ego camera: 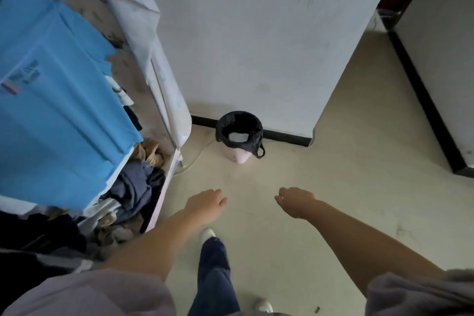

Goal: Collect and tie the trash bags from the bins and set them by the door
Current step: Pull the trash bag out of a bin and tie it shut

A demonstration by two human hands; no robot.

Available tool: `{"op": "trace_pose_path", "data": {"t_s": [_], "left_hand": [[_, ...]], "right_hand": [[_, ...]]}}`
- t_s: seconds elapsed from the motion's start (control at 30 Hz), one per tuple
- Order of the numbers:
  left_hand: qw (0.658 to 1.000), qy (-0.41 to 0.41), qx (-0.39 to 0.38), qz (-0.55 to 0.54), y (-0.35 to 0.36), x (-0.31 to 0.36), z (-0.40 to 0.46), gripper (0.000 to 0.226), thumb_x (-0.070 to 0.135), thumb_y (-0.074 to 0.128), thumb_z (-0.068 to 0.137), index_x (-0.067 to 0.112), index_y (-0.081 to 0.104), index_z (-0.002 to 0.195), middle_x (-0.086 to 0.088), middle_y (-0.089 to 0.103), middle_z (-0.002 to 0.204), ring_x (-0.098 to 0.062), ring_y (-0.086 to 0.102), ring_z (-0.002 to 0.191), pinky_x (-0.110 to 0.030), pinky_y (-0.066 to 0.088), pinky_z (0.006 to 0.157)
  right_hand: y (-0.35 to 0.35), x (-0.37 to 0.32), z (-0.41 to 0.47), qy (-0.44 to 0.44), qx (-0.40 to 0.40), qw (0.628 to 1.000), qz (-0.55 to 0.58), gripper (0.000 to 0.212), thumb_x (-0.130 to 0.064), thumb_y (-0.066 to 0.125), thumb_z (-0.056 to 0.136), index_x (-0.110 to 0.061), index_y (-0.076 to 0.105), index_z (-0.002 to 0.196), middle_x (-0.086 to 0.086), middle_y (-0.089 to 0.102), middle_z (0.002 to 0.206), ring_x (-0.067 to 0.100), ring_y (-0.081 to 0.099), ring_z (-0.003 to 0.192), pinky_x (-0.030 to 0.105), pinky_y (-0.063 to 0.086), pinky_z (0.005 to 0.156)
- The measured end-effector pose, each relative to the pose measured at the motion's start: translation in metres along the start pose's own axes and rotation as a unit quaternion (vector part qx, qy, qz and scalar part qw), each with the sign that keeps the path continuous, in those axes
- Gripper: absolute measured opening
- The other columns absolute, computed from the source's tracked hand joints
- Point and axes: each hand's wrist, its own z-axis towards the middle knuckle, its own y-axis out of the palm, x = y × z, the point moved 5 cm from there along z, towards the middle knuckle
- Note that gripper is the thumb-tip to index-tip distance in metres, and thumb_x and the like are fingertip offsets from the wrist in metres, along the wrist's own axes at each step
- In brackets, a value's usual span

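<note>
A small pale pink bin (239,158) stands on the floor against the white wall. A black trash bag (254,140) lines it, folded over the rim, with a handle loop hanging on the right side. Something white lies inside the bag. My left hand (206,204) and my right hand (295,200) reach forward over the floor, well short of the bin. Both hang with loosely curled fingers and hold nothing.
A fabric wardrobe (164,79) with a hanging blue shirt (56,95) and piled clothes stands at the left. A white wall corner (314,133) juts out behind the bin. A corridor with a dark baseboard (425,100) opens at the right. My leg and white shoes are below.
</note>
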Motion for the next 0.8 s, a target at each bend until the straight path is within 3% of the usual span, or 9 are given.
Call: {"op": "trace_pose_path", "data": {"t_s": [0.4,0.6,0.73,0.8], "left_hand": [[0.999,-0.002,-0.045,-0.012,-0.033,-0.05,0.249,0.042,0.04,0.026,0.099,0.012,0.053,0.115,-0.01,0.06,0.117,-0.029,0.057,0.106,-0.037,0.044,0.086],[0.996,-0.043,-0.054,-0.057,0.057,-0.063,0.382,0.043,0.039,0.026,0.1,0.011,0.053,0.117,-0.01,0.06,0.117,-0.029,0.057,0.107,-0.036,0.043,0.086],[0.99,-0.065,-0.024,-0.12,0.131,-0.078,0.467,0.041,0.038,0.028,0.099,0.01,0.052,0.116,-0.012,0.061,0.119,-0.03,0.057,0.108,-0.036,0.043,0.086],[0.979,-0.089,0.012,-0.181,0.154,-0.094,0.506,0.04,0.037,0.029,0.1,0.009,0.051,0.12,-0.012,0.06,0.122,-0.031,0.056,0.112,-0.036,0.042,0.088]], "right_hand": [[-0.052,0.011,0.218,0.063,-0.026,0.99,0.12,0.04,-0.033,0.026,0.101,-0.005,0.049,0.119,0.018,0.056,0.124,0.033,0.053,0.114,0.039,0.043,0.09],[0.001,0.024,0.355,0.042,-0.014,0.985,0.169,0.035,-0.023,0.026,0.102,-0.003,0.051,0.118,0.02,0.056,0.12,0.036,0.055,0.11,0.04,0.046,0.09],[0.069,0.038,0.459,0.044,-0.003,0.974,0.222,0.033,-0.024,0.028,0.101,-0.003,0.053,0.106,0.02,0.059,0.111,0.037,0.059,0.105,0.037,0.045,0.087],[0.086,0.042,0.51,0.061,0.042,0.959,0.273,0.034,-0.027,0.029,0.1,-0.004,0.054,0.103,0.022,0.06,0.108,0.037,0.059,0.102,0.037,0.044,0.085]]}}
